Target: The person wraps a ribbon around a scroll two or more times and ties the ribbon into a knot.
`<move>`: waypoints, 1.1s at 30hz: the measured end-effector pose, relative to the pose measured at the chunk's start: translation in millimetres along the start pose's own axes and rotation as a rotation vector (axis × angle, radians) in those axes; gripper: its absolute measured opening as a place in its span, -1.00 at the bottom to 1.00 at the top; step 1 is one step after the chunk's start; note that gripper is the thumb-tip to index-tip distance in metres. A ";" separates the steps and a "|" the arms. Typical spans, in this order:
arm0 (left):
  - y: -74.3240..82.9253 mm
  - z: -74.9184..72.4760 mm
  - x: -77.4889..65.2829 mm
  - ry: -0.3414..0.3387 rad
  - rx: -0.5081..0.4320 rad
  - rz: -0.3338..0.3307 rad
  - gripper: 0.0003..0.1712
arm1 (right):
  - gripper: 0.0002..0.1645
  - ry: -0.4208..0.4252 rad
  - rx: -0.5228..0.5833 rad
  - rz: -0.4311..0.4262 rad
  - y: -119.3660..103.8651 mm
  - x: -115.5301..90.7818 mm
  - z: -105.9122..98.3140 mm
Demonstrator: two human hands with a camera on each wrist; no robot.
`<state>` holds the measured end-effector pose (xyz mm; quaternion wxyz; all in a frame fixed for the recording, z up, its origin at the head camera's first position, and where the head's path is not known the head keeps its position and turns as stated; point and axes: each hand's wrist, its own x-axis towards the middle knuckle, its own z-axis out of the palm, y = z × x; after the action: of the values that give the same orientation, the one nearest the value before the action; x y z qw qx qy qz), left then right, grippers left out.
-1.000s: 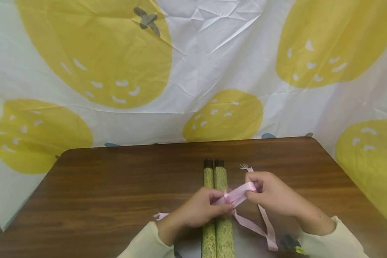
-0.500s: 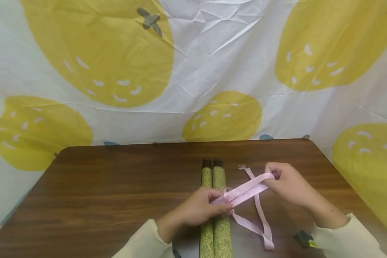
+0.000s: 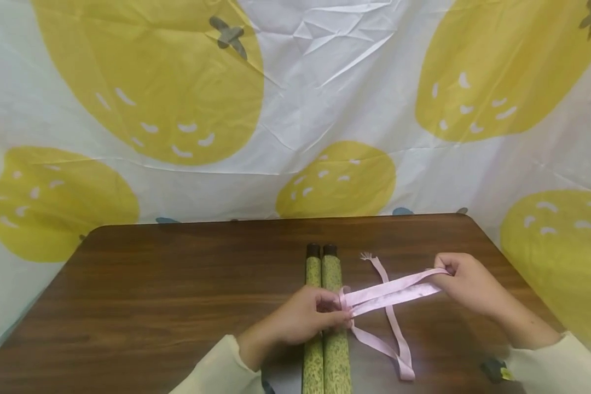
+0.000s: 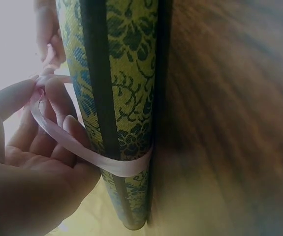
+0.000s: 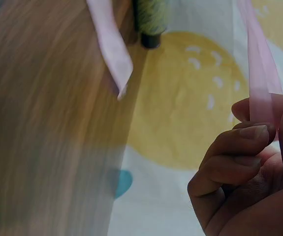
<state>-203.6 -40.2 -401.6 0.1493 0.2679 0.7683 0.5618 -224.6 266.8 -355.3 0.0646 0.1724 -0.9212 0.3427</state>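
Note:
A scroll (image 3: 336,350) with two rolled ends side by side, covered in green-yellow floral brocade with black end knobs, lies on the table. Pink ribbon (image 4: 124,168) passes around it. My left hand (image 3: 297,316) rests over the scroll and pinches the ribbon where it gathers between thumb and fingers, as the left wrist view also shows. Off to the right, my right hand (image 3: 473,284) grips a ribbon loop (image 3: 394,293) stretched taut from the left hand. In the right wrist view the ribbon (image 5: 260,78) runs between thumb and curled fingers. A loose tail (image 3: 394,323) with a frayed end lies on the table.
The brown wooden table (image 3: 177,306) spreads out to the left of the scroll. A small dark object (image 3: 494,371) with a yellow-green part sits by the right sleeve. A white cloth (image 3: 216,191) with yellow fruit prints hangs behind the table.
My right hand has moved to the right, drawing the ribbon loop out much longer. My left hand keeps its pinch over the scroll, nearly unmoved.

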 end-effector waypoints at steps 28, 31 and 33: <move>-3.3 -2.0 3.0 -0.028 -0.148 -0.010 -0.82 | -0.82 -0.267 0.019 -0.225 -44.1 -12.3 42.0; -2.4 -0.6 1.9 -0.031 -0.195 -0.025 -0.82 | -0.83 -0.329 0.098 -0.249 -56.5 -7.6 54.1; -2.0 0.4 1.3 -0.031 -0.230 -0.027 -0.82 | -0.81 -0.349 0.111 -0.256 -60.9 -4.7 60.6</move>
<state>-204.9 -39.6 -403.6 0.1985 0.2474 0.6998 0.6400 -198.2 185.5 -365.2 -0.0622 0.3478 -0.8688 0.3470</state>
